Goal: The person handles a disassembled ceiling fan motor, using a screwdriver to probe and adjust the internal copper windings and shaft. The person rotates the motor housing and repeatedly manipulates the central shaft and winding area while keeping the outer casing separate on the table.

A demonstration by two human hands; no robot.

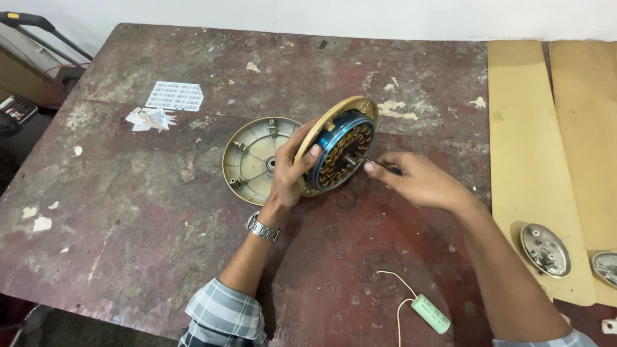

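Gripping the motor [339, 151] on edge, windings facing right: left hand [290, 172]. Right hand [421, 181] pinches screwdriver [379, 164], lying near-level, tip at hub.

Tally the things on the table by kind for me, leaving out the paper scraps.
Motor assembly, tilted, held by left hand: 1
Gold motor cover, lying open: 1
Thin tool in right hand: 1
Green capacitor with wires: 1
Tan boards: 2
Small metal caps: 2
Total: 8

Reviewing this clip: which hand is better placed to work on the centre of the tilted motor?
Likely the right hand: it holds a thin dark tool with its tip at the motor centre. The left hand grips the motor's rim, propping it tilted.
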